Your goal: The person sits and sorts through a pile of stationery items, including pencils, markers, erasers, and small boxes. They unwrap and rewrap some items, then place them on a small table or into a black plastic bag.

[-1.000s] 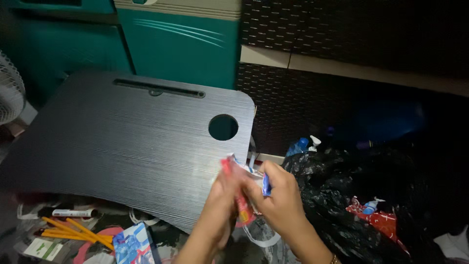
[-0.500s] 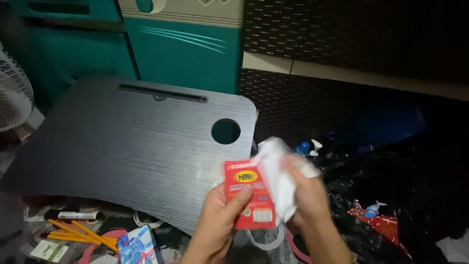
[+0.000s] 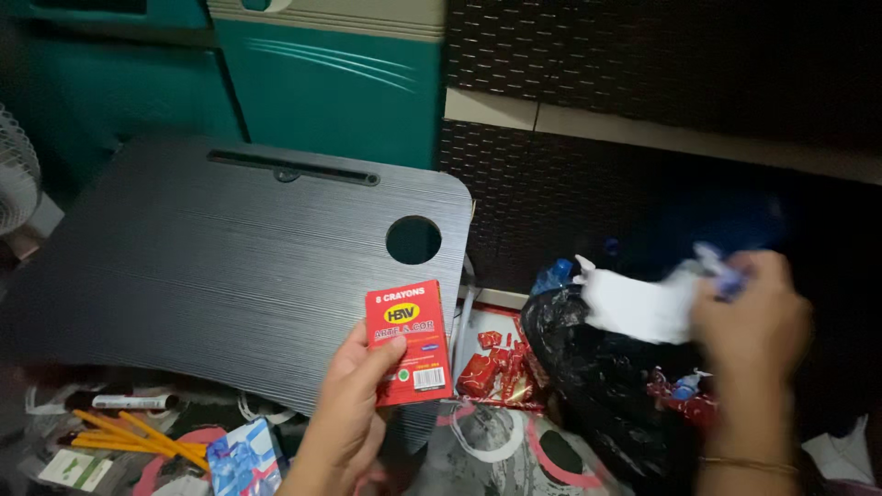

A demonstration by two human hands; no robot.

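Over the black plastic rubbish bag (image 3: pixel 597 386) at right, our right hand (image 3: pixel 749 308) now grips the crumpled white wrapper (image 3: pixel 638 308), pulled clear of the small red cardboard crayon box (image 3: pixel 407 342) pinched in our left hand (image 3: pixel 344 413).

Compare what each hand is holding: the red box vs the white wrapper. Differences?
The red box is flat, rigid and rectangular; the white wrapper is crumpled and shapeless.
The red box stands upright, face to the camera, in the left hand over the dark lap desk; the white wrapper is in the right hand above the black trash bag.
The red box looks sharp; the white wrapper is motion-blurred.
Shared: each is pinched by one hand's fingers.
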